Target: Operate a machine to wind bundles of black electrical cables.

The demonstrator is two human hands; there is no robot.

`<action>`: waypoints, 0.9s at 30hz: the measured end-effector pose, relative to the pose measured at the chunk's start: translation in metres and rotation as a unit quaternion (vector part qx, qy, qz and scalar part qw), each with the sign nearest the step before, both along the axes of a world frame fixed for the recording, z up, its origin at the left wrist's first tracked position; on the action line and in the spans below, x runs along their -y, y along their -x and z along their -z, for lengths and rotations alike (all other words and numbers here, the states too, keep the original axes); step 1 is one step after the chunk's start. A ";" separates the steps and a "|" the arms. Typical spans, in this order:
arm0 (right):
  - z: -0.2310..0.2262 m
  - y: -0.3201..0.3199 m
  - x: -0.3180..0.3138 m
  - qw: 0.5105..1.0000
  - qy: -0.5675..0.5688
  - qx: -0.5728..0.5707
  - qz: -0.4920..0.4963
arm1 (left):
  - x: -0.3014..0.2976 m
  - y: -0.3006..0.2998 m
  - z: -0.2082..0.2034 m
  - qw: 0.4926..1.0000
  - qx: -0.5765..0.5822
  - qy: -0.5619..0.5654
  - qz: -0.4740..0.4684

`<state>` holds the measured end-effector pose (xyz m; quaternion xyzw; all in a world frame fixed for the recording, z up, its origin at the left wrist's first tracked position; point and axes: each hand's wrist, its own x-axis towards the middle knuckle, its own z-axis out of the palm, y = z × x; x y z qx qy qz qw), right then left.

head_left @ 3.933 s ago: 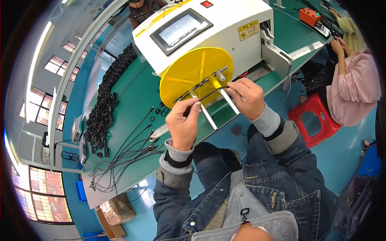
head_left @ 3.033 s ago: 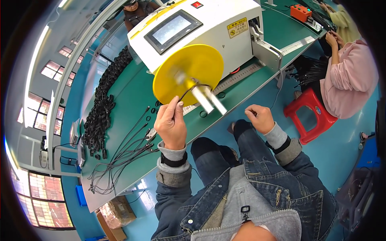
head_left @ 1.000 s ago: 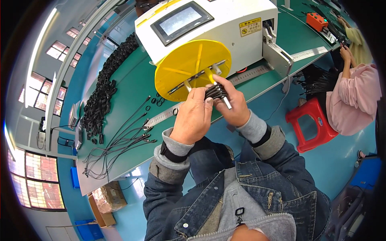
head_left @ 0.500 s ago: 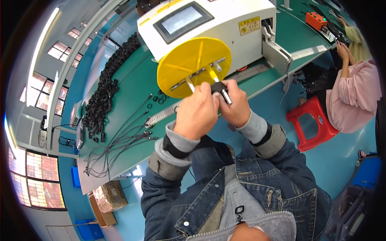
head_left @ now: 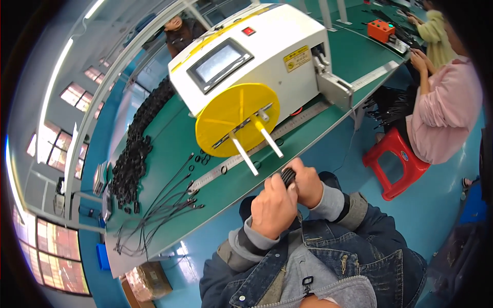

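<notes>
In front of my chest, my left hand [head_left: 275, 208] and my right hand [head_left: 307, 183] are closed around a small wound bundle of black cable [head_left: 288, 176]. Its ridged strands show between the fingers; the rest is covered. Just beyond the hands, two bare metal prongs, a left one [head_left: 243, 153] and a right one [head_left: 270, 140], stick out from the yellow disc [head_left: 213, 128] of a white winding machine [head_left: 280, 43]. The bundle is apart from the prongs. Loose black cables [head_left: 167, 208] with plugs lie on the table left of my hands.
A long heap of black coils [head_left: 126, 172] covers the table's left side. Metal rulers [head_left: 208, 178] run along the green table [head_left: 169, 143]. Small black rings lie near the disc. To the right, a person in pink [head_left: 441, 120] sits on a red stool [head_left: 393, 164].
Both hands have pulled the black bundle off the prongs and back toward my chest. The prongs now stand bare. My view has shifted, so the machine appears lower and further left.
</notes>
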<state>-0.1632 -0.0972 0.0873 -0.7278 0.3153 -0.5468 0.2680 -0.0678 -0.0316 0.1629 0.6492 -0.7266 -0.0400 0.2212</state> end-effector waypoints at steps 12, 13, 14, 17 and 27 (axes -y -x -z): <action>0.039 -0.003 -0.009 0.992 0.069 -0.099 -0.048 | 0.008 -0.045 0.066 0.838 -0.481 -0.210 0.151; 0.038 0.000 -0.008 0.992 0.056 -0.095 -0.062 | 0.008 -0.041 0.070 0.814 -0.522 -0.211 0.142; 0.038 0.002 -0.008 0.992 0.044 -0.092 -0.076 | 0.009 -0.039 0.073 0.811 -0.525 -0.214 0.146; 0.035 0.008 -0.009 0.991 0.012 -0.099 -0.089 | 0.015 -0.041 0.075 0.851 -0.432 -0.281 0.099; 0.042 0.015 -0.009 0.906 0.043 -0.395 -0.147 | 0.022 -0.044 0.064 0.790 -0.351 -0.489 0.113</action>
